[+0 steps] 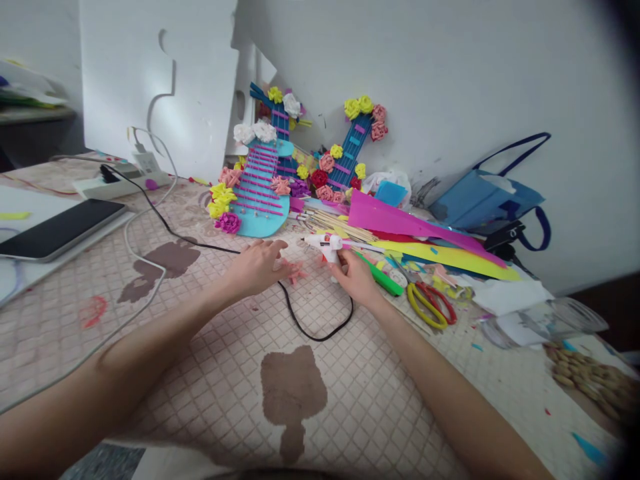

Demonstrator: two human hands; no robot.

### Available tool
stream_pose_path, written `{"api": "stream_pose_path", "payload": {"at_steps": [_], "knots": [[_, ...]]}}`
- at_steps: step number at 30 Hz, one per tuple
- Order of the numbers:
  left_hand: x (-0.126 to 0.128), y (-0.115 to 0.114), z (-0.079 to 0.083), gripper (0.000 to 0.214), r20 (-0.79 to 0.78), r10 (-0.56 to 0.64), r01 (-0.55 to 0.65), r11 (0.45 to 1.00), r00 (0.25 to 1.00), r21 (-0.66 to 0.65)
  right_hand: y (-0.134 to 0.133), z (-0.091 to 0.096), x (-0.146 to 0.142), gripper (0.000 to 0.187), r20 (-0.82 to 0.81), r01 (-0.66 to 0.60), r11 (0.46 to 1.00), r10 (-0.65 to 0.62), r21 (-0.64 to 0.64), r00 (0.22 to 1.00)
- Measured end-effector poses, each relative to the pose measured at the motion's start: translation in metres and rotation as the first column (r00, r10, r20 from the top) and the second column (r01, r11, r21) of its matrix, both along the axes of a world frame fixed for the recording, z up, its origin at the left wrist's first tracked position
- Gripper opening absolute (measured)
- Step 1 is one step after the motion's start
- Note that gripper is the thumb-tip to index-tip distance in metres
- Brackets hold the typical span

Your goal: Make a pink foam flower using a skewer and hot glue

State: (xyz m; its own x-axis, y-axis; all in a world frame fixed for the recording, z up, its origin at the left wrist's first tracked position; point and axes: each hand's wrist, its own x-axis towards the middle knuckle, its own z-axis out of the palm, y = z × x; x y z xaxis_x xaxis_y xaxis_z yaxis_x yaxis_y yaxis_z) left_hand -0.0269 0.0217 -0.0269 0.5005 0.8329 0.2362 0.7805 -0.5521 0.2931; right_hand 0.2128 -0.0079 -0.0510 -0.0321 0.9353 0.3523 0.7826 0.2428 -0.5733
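My right hand (356,275) is wrapped round the handle of a white hot glue gun (326,245), whose nozzle points left; its black cord (305,328) loops over the table towards me. My left hand (259,265) lies palm down with fingers curled over a small pink paper piece (294,270), fingertips touching it. Just behind both hands stand blue craft guitars (260,193) trimmed with pink strips and paper roses.
Green-handled and yellow-and-red scissors (425,301) lie right of my right hand, beside pink and yellow foam sheets (400,223). A blue bag (480,200) sits at the wall. A phone (57,228) and power strip (120,183) lie far left. White foam board (155,80) leans behind.
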Motion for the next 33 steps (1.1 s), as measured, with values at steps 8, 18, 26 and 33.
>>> {"api": "stream_pose_path", "payload": {"at_steps": [8,18,26,33], "knots": [[0.018,-0.021,0.001,0.063,-0.168,0.093,-0.066,0.985,0.981,0.158,0.0,0.0,0.002,0.023,-0.017,-0.014,1.0,0.014,0.003,1.0],[0.015,-0.015,0.001,0.053,-0.182,0.121,-0.107,0.99,0.976,0.088,0.001,0.002,0.009,0.019,-0.099,-0.029,0.999,0.025,-0.033,0.995],[0.026,-0.019,-0.006,0.059,-0.129,0.101,-0.086,0.989,0.987,0.116,0.006,-0.008,0.005,0.024,-0.036,0.01,0.999,-0.008,0.052,0.999],[0.024,-0.015,-0.011,0.05,-0.117,0.073,-0.064,0.995,0.99,0.076,0.017,-0.01,0.008,0.025,-0.024,-0.014,0.996,0.017,0.091,1.0]]}}
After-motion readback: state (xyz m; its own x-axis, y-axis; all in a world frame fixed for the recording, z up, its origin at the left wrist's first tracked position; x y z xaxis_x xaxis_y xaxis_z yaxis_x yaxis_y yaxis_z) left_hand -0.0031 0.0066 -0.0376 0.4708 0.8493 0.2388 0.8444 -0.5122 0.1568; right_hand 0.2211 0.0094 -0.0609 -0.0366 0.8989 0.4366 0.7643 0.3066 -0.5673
